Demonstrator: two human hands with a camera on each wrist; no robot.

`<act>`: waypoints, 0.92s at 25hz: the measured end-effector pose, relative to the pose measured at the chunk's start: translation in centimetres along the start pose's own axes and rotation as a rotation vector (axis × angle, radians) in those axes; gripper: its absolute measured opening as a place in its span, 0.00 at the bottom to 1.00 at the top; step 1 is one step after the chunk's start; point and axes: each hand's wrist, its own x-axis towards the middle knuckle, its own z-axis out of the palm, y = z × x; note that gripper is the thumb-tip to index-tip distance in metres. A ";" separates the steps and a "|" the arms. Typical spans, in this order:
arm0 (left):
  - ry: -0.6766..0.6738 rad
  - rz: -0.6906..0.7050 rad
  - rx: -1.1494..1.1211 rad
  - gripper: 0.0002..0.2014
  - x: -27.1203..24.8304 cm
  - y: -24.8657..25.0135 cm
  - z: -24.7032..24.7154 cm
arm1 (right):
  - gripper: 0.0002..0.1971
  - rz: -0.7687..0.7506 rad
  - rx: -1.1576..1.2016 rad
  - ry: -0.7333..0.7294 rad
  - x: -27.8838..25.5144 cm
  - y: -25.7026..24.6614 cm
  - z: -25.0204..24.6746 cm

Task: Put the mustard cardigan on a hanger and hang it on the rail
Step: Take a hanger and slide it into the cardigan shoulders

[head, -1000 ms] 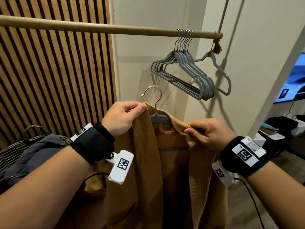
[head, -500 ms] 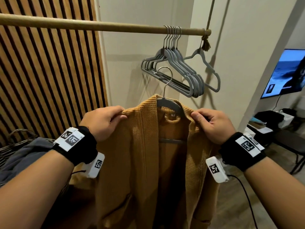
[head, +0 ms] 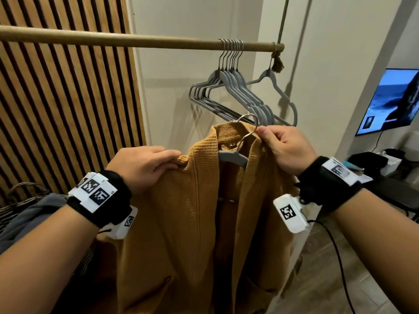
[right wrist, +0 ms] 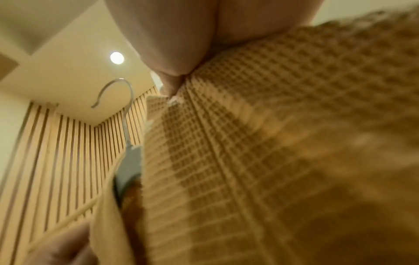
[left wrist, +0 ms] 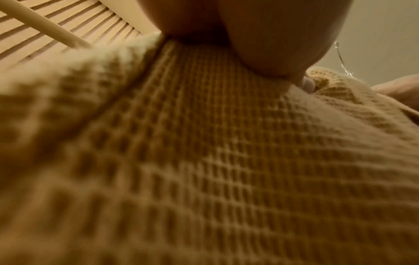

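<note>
Now cardigan [head: 181, 223] on hanger [head: 233, 156]

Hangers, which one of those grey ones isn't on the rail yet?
The hanger inside the mustard cardigan, held up by both hands below the rail. The other hangers hang empty.

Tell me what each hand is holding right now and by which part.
Both hold the mustard cardigan, already draped on a grey hanger. The left hand pinches its left shoulder edge; the right hand pinches the collar near the hook.

The rail [head: 113, 38] is bare left of the bunched grey hangers [head: 238, 96], which crowd its right end.
</note>
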 end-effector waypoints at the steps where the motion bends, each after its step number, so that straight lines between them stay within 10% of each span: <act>1: -0.004 -0.026 -0.037 0.24 -0.2 0.1 0.3 | 0.26 0.011 0.020 -0.039 0.6 -0.4 0.3; 9: 0.121 -0.401 -0.264 0.11 -3.1 -1.6 0.4 | 0.20 0.023 -0.182 -0.494 -1.9 1.1 -1.4; 17: -0.032 -0.519 -0.407 0.09 -3.7 -3.9 0.9 | 0.10 -0.109 -0.087 0.030 -4.5 3.7 -1.8; 23: -0.233 -0.787 -0.537 0.07 -5.3 -6.9 -0.2 | 0.13 0.015 -0.053 0.147 -4.2 5.0 -5.3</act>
